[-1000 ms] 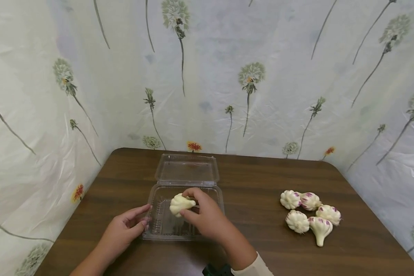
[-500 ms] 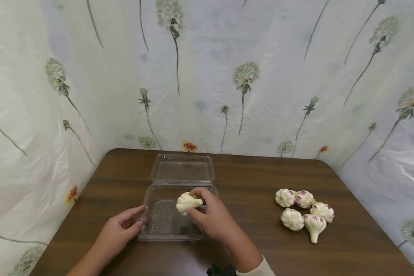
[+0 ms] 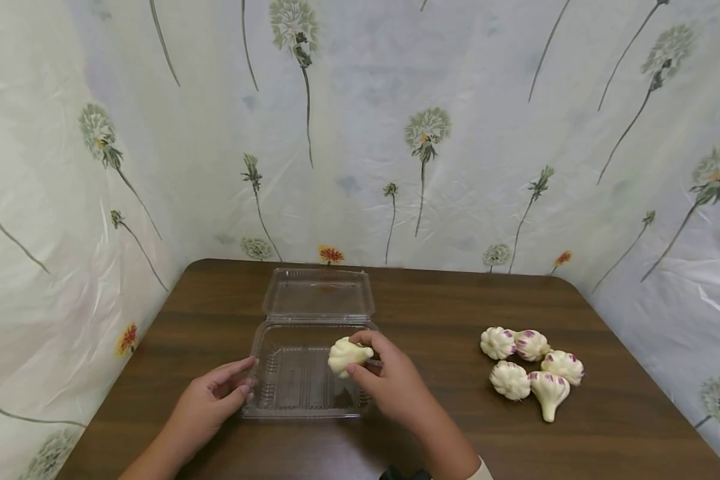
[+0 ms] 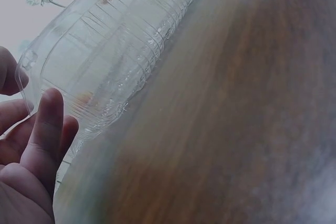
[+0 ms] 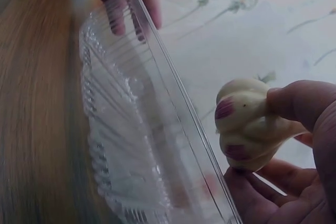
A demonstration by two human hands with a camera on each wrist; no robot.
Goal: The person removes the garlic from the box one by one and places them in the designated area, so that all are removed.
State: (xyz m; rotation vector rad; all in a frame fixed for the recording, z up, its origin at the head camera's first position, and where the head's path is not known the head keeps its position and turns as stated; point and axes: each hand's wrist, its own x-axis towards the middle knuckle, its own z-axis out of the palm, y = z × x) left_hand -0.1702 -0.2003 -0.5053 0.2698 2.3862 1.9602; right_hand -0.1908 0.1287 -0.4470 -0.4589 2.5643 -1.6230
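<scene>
My right hand (image 3: pixel 391 377) holds a cream garlic bulb (image 3: pixel 343 358) between thumb and fingers, over the right part of a clear plastic clamshell container (image 3: pixel 303 415). In the right wrist view, purple patches show on the garlic bulb (image 5: pixel 244 121), which is beyond the rim. My left hand (image 3: pixel 207 400) pinches the container's left edge; in the left wrist view, its fingers lie on both sides of the clear rim (image 4: pixel 26 85). The container's lid (image 3: pixel 318 293) lies folded back toward the wall.
Several garlic bulbs (image 3: pixel 510 381) with purple marks lie grouped on the right of the dark wooden table (image 3: pixel 432 313). A flowered plastic sheet (image 3: pixel 348 133) hangs behind and along both sides.
My right hand has carried the garlic bulb rightward over the container. My left hand stays at the container's left edge. The head view has shifted slightly.
</scene>
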